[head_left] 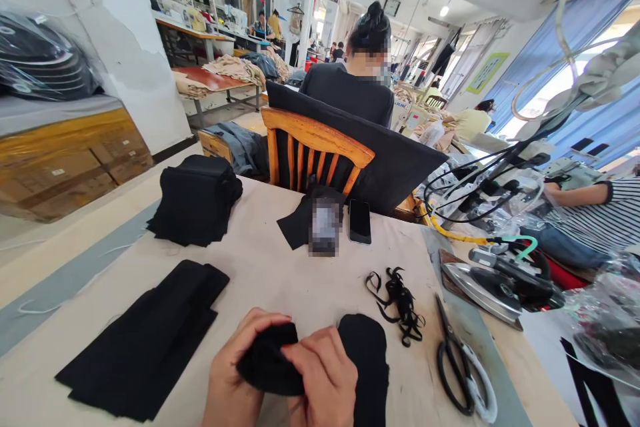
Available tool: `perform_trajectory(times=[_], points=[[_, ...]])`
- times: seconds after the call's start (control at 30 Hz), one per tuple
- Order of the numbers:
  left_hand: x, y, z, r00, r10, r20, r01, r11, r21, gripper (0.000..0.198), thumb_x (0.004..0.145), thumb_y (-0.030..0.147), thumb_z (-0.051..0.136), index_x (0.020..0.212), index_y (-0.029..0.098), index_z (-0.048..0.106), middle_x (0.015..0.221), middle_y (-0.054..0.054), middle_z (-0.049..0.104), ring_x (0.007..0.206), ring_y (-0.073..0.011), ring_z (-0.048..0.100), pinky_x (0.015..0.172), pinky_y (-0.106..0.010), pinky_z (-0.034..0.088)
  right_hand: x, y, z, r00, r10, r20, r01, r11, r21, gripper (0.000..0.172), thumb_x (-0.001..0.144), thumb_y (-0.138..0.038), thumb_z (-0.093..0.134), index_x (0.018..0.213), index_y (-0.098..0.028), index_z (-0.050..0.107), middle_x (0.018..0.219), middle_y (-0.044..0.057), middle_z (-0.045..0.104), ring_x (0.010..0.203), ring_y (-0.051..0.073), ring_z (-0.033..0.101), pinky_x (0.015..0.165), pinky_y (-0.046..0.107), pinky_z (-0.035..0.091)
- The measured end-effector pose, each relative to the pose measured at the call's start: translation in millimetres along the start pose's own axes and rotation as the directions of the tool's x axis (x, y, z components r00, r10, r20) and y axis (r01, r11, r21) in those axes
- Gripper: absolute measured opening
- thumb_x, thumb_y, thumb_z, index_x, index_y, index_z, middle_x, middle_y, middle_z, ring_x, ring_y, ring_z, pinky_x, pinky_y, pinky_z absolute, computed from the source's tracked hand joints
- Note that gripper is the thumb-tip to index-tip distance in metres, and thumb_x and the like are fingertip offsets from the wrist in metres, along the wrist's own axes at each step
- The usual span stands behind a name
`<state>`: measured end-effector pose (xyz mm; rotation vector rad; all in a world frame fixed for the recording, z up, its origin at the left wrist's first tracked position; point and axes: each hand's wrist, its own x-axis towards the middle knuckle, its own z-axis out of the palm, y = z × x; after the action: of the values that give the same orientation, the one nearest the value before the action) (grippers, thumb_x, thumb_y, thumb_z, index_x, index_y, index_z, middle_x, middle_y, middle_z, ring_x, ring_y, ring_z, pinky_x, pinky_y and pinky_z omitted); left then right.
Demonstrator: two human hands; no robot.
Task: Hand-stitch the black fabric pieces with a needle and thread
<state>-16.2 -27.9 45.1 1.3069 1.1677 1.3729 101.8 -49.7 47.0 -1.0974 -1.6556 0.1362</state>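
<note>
The left hand [235, 370] is gripping the left side of a curved black fabric piece [265, 361], while the right hand [327, 373] is pinching its right side between thumb and fingers; the piece is being held above the cloth-covered table [265, 277]. Just beside the right hand, a round-cornered black panel [367, 360] is lying flat. Farther right, tangled narrow black strips [401, 303] and scissors [457, 363] are resting near a clothes iron [485, 290]. At left, a flat fabric stack [140, 340] is lying nearer the wearer than a thicker stack [195, 200]. A smartphone [360, 221] is lying toward the far edge, before a wooden chair [325, 137].
</note>
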Motion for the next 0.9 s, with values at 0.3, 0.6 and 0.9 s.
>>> perform_trajectory(times=[0.3, 0.6, 0.9], points=[[-2.5, 4.1, -1.7, 0.984, 0.128, 0.122, -0.132, 0.991, 0.019, 0.031, 0.076, 0.005, 0.060, 0.092, 0.030, 0.071, 0.080, 0.001, 0.065, 0.072, -0.0170, 0.065, 0.065, -0.021, 0.050, 2.3, 1.4, -4.3, 0.996, 0.087, -0.027, -0.086, 0.996, 0.026, 0.016, 0.087, -0.012, 0.043, 0.086, -0.020, 0.056, 0.073, 0.004, 0.055, 0.066, 0.017, 0.050, 0.057, 0.029, 0.038], [1.4, -26.3, -5.7, 0.996, -0.056, 0.075, 0.061, 0.996, -0.065, 0.008, 0.068, 0.031, 0.072, 0.069, 0.023, 0.074, 0.088, -0.006, 0.062, 0.079, -0.0233, 0.061, 0.066, -0.029, 0.055, 7.7, 1.9, -11.0, 0.988, 0.147, -0.040, -0.146, 0.989, 0.027, 0.016, 0.084, -0.010, 0.042, 0.081, -0.020, 0.053, 0.071, 0.001, 0.051, 0.065, 0.015, 0.049, 0.057, 0.026, 0.036], [-2.0, 15.8, -12.5, 0.947, -0.127, 0.294, 0.156, 0.985, -0.077, 0.017, 0.073, 0.040, 0.066, 0.073, 0.023, 0.071, 0.089, -0.005, 0.055, 0.077, -0.0227, 0.057, 0.068, -0.029, 0.050, 12.3, -10.6, -13.3, 0.971, 0.234, -0.052, -0.231, 0.971, 0.061, 0.015, 0.085, -0.014, 0.045, 0.075, -0.021, 0.052, 0.068, -0.001, 0.048, 0.060, 0.013, 0.048, 0.053, 0.025, 0.033]])
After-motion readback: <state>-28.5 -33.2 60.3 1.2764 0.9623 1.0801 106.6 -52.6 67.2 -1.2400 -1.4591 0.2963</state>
